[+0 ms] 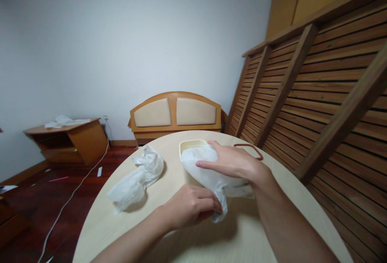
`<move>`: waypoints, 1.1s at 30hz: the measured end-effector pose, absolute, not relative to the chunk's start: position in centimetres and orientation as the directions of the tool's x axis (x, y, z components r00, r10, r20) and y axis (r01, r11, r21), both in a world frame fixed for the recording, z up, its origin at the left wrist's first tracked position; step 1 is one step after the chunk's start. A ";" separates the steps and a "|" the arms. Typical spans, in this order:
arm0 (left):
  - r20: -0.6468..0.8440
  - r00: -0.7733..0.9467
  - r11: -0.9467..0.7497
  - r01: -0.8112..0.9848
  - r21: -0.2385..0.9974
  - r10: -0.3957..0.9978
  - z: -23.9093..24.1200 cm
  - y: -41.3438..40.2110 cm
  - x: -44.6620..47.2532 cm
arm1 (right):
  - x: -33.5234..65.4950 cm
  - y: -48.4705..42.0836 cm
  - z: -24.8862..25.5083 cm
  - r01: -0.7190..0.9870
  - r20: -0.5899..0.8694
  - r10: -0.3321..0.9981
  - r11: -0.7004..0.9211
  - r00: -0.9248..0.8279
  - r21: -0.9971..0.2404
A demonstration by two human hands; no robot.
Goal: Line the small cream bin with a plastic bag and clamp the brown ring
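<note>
A white plastic bag [202, 162] is in front of me, its upper part against a cream rectangular container [185, 145]. My left hand [196, 204] is closed around the bag's gathered, twisted lower end. Over the bag's upper right side lies my right hand [231, 160], gripping it between the thumb and the fingers. Part of the container is covered by the bag, and the bag's contents cannot be made out. To the left, a second crumpled white plastic bag [140, 178] rests on the round table [102, 230].
A reddish-brown curved strip [252, 148] lies at the table's right rear edge. Beyond the table stands a padded wooden headboard [173, 111]. Slatted wooden panels [302, 93] lean on the right. A low cabinet [81, 142] and a white cable [75, 190] are left.
</note>
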State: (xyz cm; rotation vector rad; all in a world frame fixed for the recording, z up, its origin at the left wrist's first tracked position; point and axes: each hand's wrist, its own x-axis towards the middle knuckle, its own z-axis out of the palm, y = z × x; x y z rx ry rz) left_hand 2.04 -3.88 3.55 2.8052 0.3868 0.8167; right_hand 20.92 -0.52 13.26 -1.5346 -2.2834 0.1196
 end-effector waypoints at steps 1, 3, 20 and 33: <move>0.489 0.821 -0.950 0.199 0.240 0.295 3.5 -3.9 2.1 | 20.5 -1.1 13.4 0.896 0.210 0.924 0.366 -0.318 -0.252; 0.477 0.831 -0.954 0.196 0.228 0.285 3.5 -4.1 2.3 | 19.7 -2.2 13.4 0.928 0.160 0.942 0.323 -0.296 -0.185; 0.922 0.224 -0.836 0.525 0.159 0.316 3.9 -1.7 -1.1 | 21.2 -1.9 13.3 0.864 0.308 0.847 0.488 -0.433 -0.128; 0.589 0.223 -0.625 0.161 0.764 0.777 -0.3 3.5 -2.1 | 17.5 -1.5 10.8 0.870 0.373 0.842 0.469 -0.389 -0.152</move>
